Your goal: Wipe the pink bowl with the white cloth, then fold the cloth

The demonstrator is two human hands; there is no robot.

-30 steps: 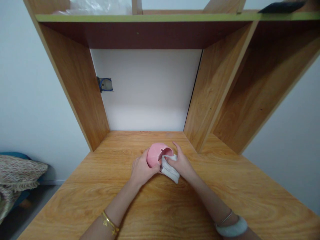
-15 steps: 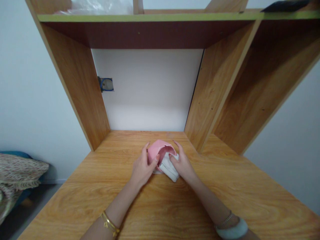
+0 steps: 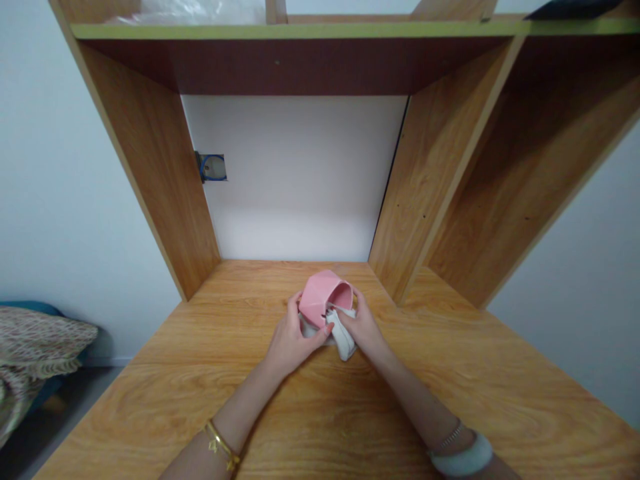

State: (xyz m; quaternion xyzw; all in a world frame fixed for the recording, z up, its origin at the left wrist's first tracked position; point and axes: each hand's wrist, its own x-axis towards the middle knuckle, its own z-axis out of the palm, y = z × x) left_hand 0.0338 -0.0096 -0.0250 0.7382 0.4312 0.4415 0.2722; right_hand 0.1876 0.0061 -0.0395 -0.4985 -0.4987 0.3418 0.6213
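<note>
A pink faceted cup (image 3: 323, 299) is tilted on its side above the wooden desk (image 3: 320, 400), its mouth turned to the right. My left hand (image 3: 293, 339) is wrapped around its lower left side. My right hand (image 3: 364, 327) is closed on a white cloth (image 3: 344, 337) and presses it against the cup's rim and lower edge. Part of the cloth shows under the cup beside my left fingers.
Wooden side panels (image 3: 165, 193) rise on both sides of a white back wall (image 3: 295, 180), with a shelf (image 3: 300, 32) overhead. An open wall box with blue wiring (image 3: 211, 168) sits at the left. Patterned fabric (image 3: 35, 347) lies at the far left.
The cup has turned in my left hand, so its mouth now shows more openly to the right. My right hand with the cloth has slid along the rim.
</note>
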